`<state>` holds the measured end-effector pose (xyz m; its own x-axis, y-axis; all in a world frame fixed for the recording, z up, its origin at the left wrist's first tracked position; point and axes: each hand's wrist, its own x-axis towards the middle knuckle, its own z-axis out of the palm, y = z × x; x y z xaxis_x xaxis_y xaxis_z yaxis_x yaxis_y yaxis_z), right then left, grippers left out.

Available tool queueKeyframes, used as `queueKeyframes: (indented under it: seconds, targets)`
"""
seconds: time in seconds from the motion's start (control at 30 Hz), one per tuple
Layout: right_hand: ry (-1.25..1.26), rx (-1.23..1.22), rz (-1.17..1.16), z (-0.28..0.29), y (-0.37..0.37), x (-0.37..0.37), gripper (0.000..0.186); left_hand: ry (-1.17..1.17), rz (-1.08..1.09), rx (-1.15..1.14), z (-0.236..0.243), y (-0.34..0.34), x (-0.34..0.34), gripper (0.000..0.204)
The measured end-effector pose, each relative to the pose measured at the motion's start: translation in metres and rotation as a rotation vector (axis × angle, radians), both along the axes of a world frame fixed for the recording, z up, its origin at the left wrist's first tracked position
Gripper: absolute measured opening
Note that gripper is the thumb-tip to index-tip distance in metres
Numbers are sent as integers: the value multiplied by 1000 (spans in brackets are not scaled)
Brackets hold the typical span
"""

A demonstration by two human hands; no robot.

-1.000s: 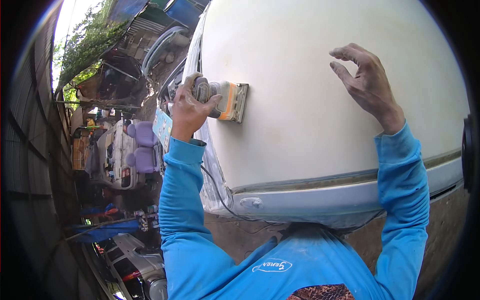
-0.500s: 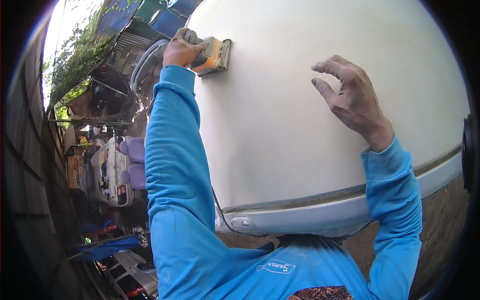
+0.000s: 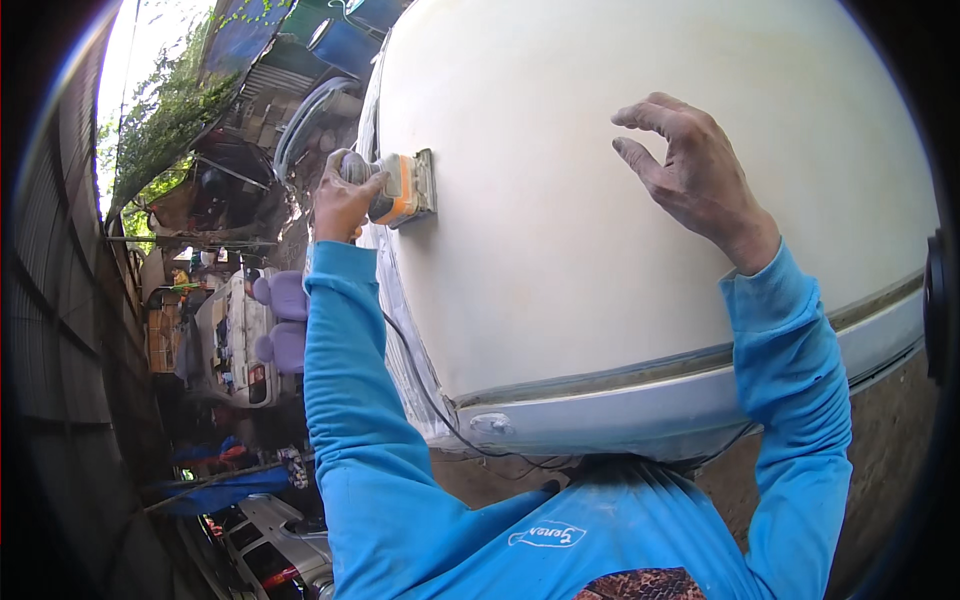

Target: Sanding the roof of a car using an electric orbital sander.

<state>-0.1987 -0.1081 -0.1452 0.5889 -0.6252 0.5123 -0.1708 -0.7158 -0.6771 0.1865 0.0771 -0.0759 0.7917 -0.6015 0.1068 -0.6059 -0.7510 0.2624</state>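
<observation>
My left hand (image 3: pixel 342 207) is wrapped round the grey knob of an orange-and-grey electric sander (image 3: pixel 402 190). The sander's flat pad meets the pale, dusty car roof (image 3: pixel 560 280) near its left edge. A dark cord (image 3: pixel 428 396) runs past my left forearm toward my body. Over the middle right of the roof, my right hand (image 3: pixel 700 175) holds nothing, its dusty fingers bent and the thumb apart from them. Whether that hand touches the surface I cannot tell.
A trim channel (image 3: pixel 620 368) follows the near side of the roof, close to my chest. To the left stand a white vehicle (image 3: pixel 240 345), purple seats (image 3: pixel 288 320) and a silver vehicle (image 3: pixel 265 545). Blue drums (image 3: pixel 340 45) are at the far left, beside assorted clutter.
My left hand has drawn the sander toward me and slightly left along the roof. The right hand has shifted a little farther away and left, its fingers still apart.
</observation>
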Motion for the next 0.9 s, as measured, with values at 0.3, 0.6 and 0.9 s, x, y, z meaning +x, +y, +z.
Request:
queueKeyframes:
  seconds: [0.3,0.6,0.9]
  targets:
    - [11,40,4,3,0,-4,22,-166,-305,32,12,-62,-69,76]
    - [-3,24,-20,2,-3,-6,21,-216,-247,102,19,-182,-25,94]
    - [23,5,-9,-2,1,-11,21,-176,-132,101,10,-177,16,93]
